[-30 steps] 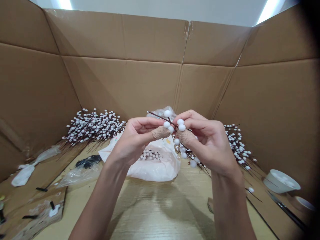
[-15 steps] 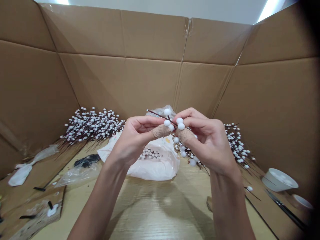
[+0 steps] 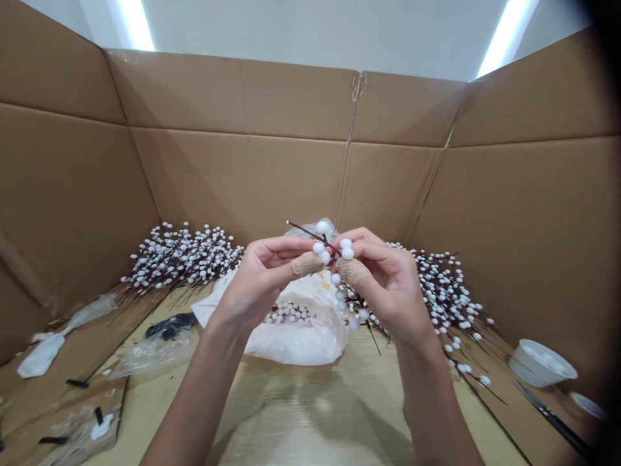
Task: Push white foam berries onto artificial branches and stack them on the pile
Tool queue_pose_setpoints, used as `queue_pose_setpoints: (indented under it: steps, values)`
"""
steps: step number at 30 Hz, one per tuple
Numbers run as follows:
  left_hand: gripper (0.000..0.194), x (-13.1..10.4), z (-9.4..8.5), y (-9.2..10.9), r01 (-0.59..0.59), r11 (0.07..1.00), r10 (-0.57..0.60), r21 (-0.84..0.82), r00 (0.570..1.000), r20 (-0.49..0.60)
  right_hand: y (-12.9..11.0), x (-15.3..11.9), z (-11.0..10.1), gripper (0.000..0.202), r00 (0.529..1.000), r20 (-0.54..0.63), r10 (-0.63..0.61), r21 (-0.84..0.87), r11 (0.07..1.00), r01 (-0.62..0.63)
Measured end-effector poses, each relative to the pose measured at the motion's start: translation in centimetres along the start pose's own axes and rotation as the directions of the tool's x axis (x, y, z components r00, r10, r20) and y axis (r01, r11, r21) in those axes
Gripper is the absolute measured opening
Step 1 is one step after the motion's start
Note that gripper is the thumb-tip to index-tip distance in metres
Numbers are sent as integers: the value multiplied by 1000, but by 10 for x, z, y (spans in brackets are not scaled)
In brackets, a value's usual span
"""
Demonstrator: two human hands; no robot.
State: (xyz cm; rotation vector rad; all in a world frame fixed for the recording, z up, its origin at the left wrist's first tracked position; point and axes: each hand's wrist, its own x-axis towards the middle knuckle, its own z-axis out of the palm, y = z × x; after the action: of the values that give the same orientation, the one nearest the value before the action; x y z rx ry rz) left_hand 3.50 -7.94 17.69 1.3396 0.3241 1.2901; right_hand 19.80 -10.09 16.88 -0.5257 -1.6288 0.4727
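Both hands meet in the middle, each with a tan cover on the thumb. A thin brown artificial berry branch [image 3: 305, 230] with white round berries runs between them. My left hand [image 3: 264, 268] pinches at the branch near a pair of berries [image 3: 321, 251]. My right hand [image 3: 383, 272] is closed on the same branch, with two more berries [image 3: 347, 248] above its thumb. Several berries hang below the fingers. Exactly what the fingertips press on is hidden. Behind and below the hands lies a white plastic bag [image 3: 295, 346] holding many small white berries [image 3: 291, 312].
Bunches of white-berry stems lie at the left [image 3: 182, 255] and right [image 3: 449, 291]. A white tub [image 3: 542, 364] and dark-handled scissors [image 3: 553, 417] are at far right. Clear plastic wrap [image 3: 155, 353] lies on the left. Cardboard walls [image 3: 242, 175] enclose the table.
The camera view has tilted up slightly, so the scene sits lower. Both hands still hold the branch, and my right hand and forearm have shifted a little left.
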Motion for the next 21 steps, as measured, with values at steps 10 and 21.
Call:
queue_pose_setpoints:
  steps: [10, 21]
  values:
    - [28, -8, -17, 18, 8, 996, -17, 85, 994, 104, 2, 0, 14, 14, 1000, -17, 14, 55, 998, -13]
    - [12, -10, -1, 17, -54, 997, 43, -63, 987, -154, 6, -7, 39, 10, 995, -95, 28, 79, 997, -21]
